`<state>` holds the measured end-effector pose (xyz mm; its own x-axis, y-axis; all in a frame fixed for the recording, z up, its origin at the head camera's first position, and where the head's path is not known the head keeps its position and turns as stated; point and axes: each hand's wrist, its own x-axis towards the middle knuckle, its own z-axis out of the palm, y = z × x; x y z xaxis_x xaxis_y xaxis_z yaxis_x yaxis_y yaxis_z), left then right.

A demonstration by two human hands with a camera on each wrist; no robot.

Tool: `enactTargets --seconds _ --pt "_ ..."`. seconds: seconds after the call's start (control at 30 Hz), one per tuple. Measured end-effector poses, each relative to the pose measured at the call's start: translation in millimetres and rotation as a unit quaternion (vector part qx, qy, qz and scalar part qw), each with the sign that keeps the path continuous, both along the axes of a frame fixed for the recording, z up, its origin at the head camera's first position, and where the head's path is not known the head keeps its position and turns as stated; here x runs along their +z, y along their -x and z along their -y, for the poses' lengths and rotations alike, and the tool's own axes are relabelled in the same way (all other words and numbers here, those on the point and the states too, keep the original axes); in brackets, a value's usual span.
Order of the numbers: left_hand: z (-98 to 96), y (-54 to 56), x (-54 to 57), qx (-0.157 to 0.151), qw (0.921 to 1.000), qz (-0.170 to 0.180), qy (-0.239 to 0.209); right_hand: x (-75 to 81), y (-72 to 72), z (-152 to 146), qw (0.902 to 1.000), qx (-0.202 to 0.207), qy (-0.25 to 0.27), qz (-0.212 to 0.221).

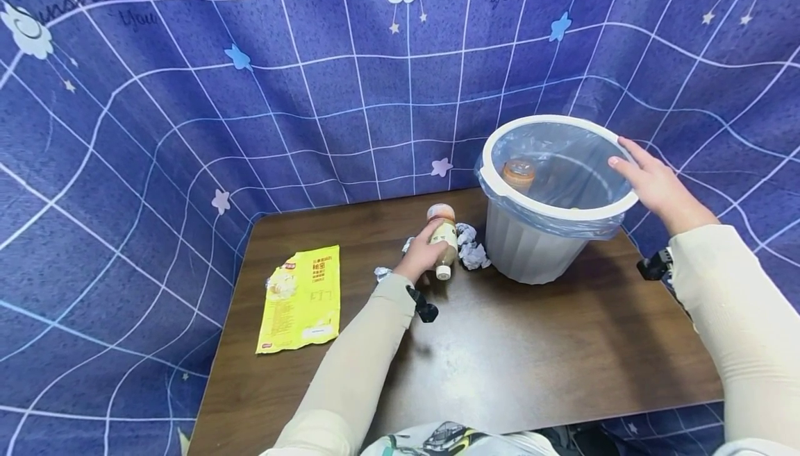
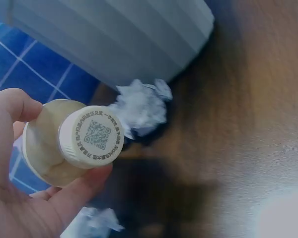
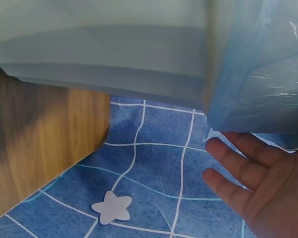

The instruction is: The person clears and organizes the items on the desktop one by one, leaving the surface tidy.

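Note:
In my left hand (image 1: 422, 256) I grip a drink bottle (image 1: 446, 234) with a pale label, its white cap (image 2: 98, 136) turned toward me. Fingers and thumb wrap its shoulder, just above the table. Crumpled white paper (image 1: 473, 256) lies right beside the bottle, and more paper (image 2: 93, 223) shows below my thumb. My right hand (image 1: 659, 185) is at the right side of the bin's white rim (image 1: 562, 120), fingers loosely extended. Seen from the right wrist, those fingers (image 3: 236, 161) are by the blue liner, outside the bin (image 3: 99, 59).
The ribbed bin (image 1: 531, 251) stands at the back right of the brown table (image 1: 500, 345), lined with a blue bag (image 1: 581, 164). Inside is a bottle with an orange-brown top (image 1: 519, 173). A yellow snack packet (image 1: 303, 296) lies flat at left. A blue curtain (image 1: 312, 95) hangs behind.

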<state>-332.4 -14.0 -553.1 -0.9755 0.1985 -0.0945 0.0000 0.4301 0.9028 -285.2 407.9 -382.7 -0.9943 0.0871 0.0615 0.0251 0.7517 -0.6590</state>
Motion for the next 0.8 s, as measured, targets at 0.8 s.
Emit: enactTargets --seconds 0.8 --pt "1.6 28.8 118.6 -0.003 0.9873 0.010 -0.159 -0.6 -1.5 0.1 1.0000 0.000 0.002 -0.007"
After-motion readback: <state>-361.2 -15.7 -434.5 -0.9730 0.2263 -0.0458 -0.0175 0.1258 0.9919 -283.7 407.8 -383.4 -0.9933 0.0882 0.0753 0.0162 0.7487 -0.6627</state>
